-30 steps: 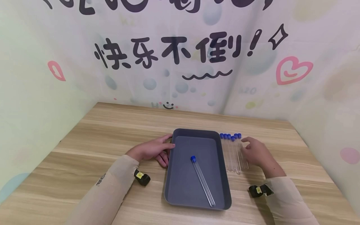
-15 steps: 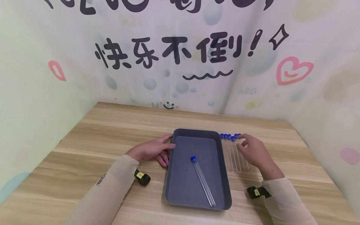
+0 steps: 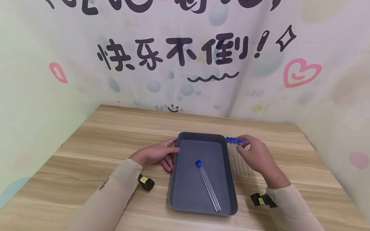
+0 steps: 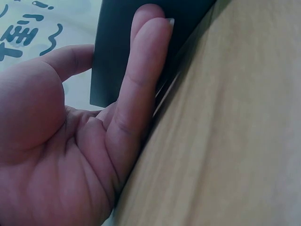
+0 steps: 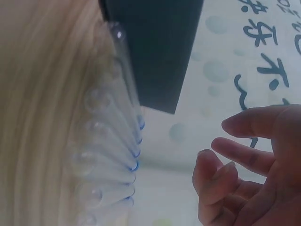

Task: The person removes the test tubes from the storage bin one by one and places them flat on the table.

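A dark grey tray (image 3: 188, 166) lies at the table's middle with one clear, blue-capped test tube (image 3: 208, 186) lying slantwise in it. Several more blue-capped tubes (image 3: 234, 157) lie side by side just right of the tray. My left hand (image 3: 170, 150) rests against the tray's left wall, and in the left wrist view its straight fingers (image 4: 141, 70) press on the tray's wall (image 4: 117, 42). My right hand (image 3: 245, 144) hovers over the capped ends of the right-most tubes. In the right wrist view, loosely bent fingers (image 5: 235, 160) hang apart from the tubes (image 5: 113, 155), holding nothing.
The wooden table (image 3: 115, 134) is boxed in by printed backdrop walls behind and on both sides. Black wrist straps (image 3: 145, 182) (image 3: 261, 200) sit on both sleeves. Bare wood lies left of the tray and toward the back.
My right hand has slid left and forward over the row of tubes and now covers the right-most caps. The left hand, the tray and the tube in it have not moved.
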A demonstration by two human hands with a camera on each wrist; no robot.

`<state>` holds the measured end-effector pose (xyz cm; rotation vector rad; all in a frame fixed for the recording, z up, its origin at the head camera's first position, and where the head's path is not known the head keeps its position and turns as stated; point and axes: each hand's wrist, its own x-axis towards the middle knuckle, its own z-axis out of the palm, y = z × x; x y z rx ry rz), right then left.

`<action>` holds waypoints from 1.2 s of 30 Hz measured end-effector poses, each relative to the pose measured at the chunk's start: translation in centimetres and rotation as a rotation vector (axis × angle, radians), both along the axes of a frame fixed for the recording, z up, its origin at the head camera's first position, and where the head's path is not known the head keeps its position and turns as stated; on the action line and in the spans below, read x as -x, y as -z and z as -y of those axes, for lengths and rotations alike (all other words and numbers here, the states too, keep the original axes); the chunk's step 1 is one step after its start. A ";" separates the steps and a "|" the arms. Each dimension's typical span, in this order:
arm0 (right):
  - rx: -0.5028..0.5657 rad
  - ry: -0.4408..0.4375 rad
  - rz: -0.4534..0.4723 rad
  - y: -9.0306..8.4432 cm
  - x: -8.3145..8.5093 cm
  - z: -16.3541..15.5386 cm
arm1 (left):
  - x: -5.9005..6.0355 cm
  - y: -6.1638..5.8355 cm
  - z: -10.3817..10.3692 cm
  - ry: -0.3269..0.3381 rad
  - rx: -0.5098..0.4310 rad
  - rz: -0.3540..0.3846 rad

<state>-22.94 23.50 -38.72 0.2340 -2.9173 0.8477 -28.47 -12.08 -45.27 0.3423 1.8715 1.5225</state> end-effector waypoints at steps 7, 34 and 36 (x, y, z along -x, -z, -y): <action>0.027 -0.016 -0.021 -0.4 -0.6 1.2 | 0.0 -0.1 -0.1 0.002 0.002 -0.006; 0.102 -0.083 -0.091 -0.4 -1.9 4.0 | 0.1 0.0 -0.1 -0.002 0.003 -0.003; 0.101 -0.081 -0.079 -0.4 -2.0 4.2 | 0.1 0.0 -0.2 -0.004 0.005 0.001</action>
